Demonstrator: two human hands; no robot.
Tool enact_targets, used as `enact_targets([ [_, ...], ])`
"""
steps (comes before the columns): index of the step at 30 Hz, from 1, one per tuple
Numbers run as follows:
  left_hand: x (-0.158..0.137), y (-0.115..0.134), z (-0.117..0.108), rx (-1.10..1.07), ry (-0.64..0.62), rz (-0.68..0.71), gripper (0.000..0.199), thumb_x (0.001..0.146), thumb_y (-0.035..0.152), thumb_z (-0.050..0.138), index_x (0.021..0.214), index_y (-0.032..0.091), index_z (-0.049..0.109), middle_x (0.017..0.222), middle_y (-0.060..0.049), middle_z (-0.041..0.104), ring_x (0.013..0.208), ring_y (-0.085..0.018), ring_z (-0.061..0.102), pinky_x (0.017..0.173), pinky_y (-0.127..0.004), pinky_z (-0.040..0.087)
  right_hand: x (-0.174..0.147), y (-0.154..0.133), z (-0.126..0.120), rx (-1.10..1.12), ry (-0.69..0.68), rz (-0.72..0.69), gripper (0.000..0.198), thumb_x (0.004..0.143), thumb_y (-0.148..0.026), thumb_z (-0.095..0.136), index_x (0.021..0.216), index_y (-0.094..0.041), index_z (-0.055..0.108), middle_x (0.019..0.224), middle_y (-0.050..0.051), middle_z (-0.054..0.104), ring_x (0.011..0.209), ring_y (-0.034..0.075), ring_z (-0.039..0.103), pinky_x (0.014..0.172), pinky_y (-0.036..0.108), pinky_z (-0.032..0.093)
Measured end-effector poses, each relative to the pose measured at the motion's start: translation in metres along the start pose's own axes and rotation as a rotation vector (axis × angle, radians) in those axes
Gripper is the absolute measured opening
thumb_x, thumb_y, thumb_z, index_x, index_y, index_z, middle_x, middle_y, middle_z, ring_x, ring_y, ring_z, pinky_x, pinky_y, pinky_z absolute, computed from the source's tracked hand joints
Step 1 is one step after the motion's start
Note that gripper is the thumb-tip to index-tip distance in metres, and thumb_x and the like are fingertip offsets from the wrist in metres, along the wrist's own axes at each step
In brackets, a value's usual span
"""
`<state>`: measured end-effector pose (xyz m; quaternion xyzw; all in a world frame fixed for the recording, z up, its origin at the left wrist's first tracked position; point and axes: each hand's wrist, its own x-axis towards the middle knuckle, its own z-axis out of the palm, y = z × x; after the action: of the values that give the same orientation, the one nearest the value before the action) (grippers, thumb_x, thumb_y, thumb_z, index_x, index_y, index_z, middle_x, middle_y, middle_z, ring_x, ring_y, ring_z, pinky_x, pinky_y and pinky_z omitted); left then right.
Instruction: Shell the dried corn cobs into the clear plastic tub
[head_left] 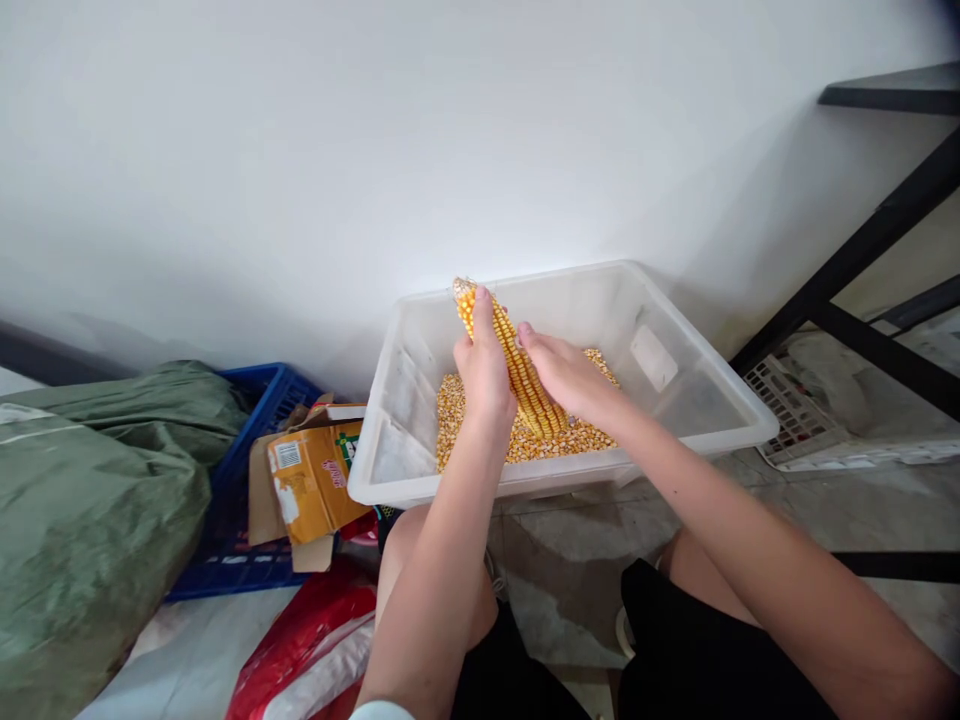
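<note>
A yellow ear of corn (pixel 534 398), most of its kernel rows still on it, is held tilted over a translucent plastic bin (pixel 701 440). My left hand (pixel 486 368) is wrapped around its upper part, the thumb lying along the cob towards the pale tip. From the other side my right hand (pixel 564 372) presses against the ear at mid-length, thumb raised near the rows; its fingertips are partly hidden. Loose corn kernels (pixel 452 410) cover part of the bin's floor below the hands.
On the left, a blue crate (pixel 262 405) stands beside a green cloth bundle (pixel 112 500) and an orange cardboard box (pixel 311 480). Red plastic packaging (pixel 307 640) lies in front. A black metal frame (pixel 855 240) and a white basket (pixel 799 410) are at the right. Behind the bin rises a white wall (pixel 375 140).
</note>
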<state>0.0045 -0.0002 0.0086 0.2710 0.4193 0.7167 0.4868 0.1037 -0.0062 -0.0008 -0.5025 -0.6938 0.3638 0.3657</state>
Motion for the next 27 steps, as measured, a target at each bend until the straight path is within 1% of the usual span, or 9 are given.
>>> enact_targets([
  [1, -0.004, -0.002, 0.002, 0.025, -0.017, 0.049, 0.043, 0.080, 0.061, 0.066, 0.079, 0.018, 0.067, 0.074, -0.004, 0.056, 0.067, -0.016, 0.055, 0.064, -0.030, 0.044, -0.002, -0.003, 0.006, -0.024, 0.039, -0.017, 0.064, 0.099, -0.064, 0.024, 0.081, -0.021, 0.067, 0.085, 0.009, 0.072, 0.083, 0.022, 0.065, 0.069, 0.030, 0.042],
  [3, -0.010, -0.005, 0.006, 0.065, -0.045, 0.091, 0.044, 0.082, 0.062, 0.063, 0.078, 0.018, 0.066, 0.073, -0.004, 0.054, 0.068, -0.016, 0.054, 0.063, -0.031, 0.042, -0.006, -0.006, 0.014, -0.086, 0.145, -0.047, 0.068, 0.100, -0.063, 0.020, 0.071, -0.020, 0.065, 0.074, 0.009, 0.070, 0.076, 0.022, 0.065, 0.065, 0.031, 0.039],
  [5, -0.014, -0.006, 0.009, 0.053, -0.046, 0.091, 0.042, 0.084, 0.061, 0.061, 0.080, 0.020, 0.066, 0.077, -0.005, 0.057, 0.072, -0.018, 0.056, 0.066, -0.032, 0.044, -0.007, -0.007, 0.018, -0.134, 0.242, -0.076, 0.070, 0.100, -0.062, 0.018, 0.065, -0.020, 0.063, 0.066, 0.008, 0.067, 0.065, 0.020, 0.062, 0.060, 0.031, 0.035],
  [8, -0.017, -0.004, 0.012, 0.006, -0.035, 0.074, 0.040, 0.083, 0.061, 0.061, 0.080, 0.021, 0.065, 0.084, -0.006, 0.061, 0.077, -0.020, 0.059, 0.071, -0.034, 0.048, -0.007, -0.007, 0.015, -0.182, 0.299, -0.126, 0.072, 0.101, -0.060, 0.018, 0.060, -0.020, 0.061, 0.060, 0.008, 0.065, 0.057, 0.018, 0.058, 0.058, 0.031, 0.033],
  [13, -0.019, -0.002, 0.015, -0.012, 0.006, 0.052, 0.046, 0.080, 0.066, 0.061, 0.077, 0.020, 0.063, 0.081, -0.007, 0.061, 0.079, -0.022, 0.061, 0.074, -0.037, 0.050, -0.003, -0.008, 0.009, -0.218, 0.310, -0.136, 0.072, 0.102, -0.059, 0.020, 0.056, -0.021, 0.060, 0.056, 0.009, 0.064, 0.057, 0.018, 0.058, 0.059, 0.031, 0.035],
  [18, -0.015, -0.008, 0.015, -0.020, 0.068, 0.030, 0.046, 0.076, 0.067, 0.065, 0.076, 0.021, 0.062, 0.080, -0.007, 0.063, 0.084, -0.024, 0.063, 0.073, -0.035, 0.052, 0.003, -0.002, 0.008, -0.213, 0.305, -0.089, 0.069, 0.100, -0.060, 0.025, 0.051, -0.022, 0.055, 0.052, 0.006, 0.059, 0.054, 0.017, 0.054, 0.058, 0.031, 0.033],
  [23, -0.015, -0.009, 0.016, -0.036, 0.089, 0.000, 0.048, 0.074, 0.068, 0.066, 0.075, 0.020, 0.061, 0.078, -0.007, 0.061, 0.078, -0.024, 0.063, 0.066, -0.035, 0.051, 0.007, -0.002, 0.004, -0.160, 0.293, -0.017, 0.068, 0.099, -0.061, 0.029, 0.046, -0.022, 0.047, 0.047, 0.003, 0.051, 0.052, 0.016, 0.051, 0.058, 0.030, 0.032],
  [25, -0.015, -0.009, 0.016, -0.033, 0.085, 0.008, 0.049, 0.074, 0.069, 0.066, 0.076, 0.020, 0.061, 0.078, -0.007, 0.059, 0.076, -0.023, 0.062, 0.064, -0.035, 0.050, 0.009, 0.000, 0.004, -0.139, 0.289, -0.004, 0.069, 0.099, -0.061, 0.028, 0.046, -0.022, 0.048, 0.047, 0.003, 0.051, 0.054, 0.016, 0.053, 0.060, 0.030, 0.034],
  [27, -0.013, -0.008, 0.015, -0.021, 0.075, 0.032, 0.051, 0.073, 0.071, 0.066, 0.077, 0.020, 0.060, 0.078, -0.006, 0.057, 0.073, -0.020, 0.060, 0.066, -0.035, 0.049, 0.014, 0.005, 0.003, -0.092, 0.271, 0.036, 0.068, 0.098, -0.063, 0.028, 0.049, -0.022, 0.052, 0.048, 0.003, 0.053, 0.056, 0.017, 0.056, 0.061, 0.030, 0.036],
])
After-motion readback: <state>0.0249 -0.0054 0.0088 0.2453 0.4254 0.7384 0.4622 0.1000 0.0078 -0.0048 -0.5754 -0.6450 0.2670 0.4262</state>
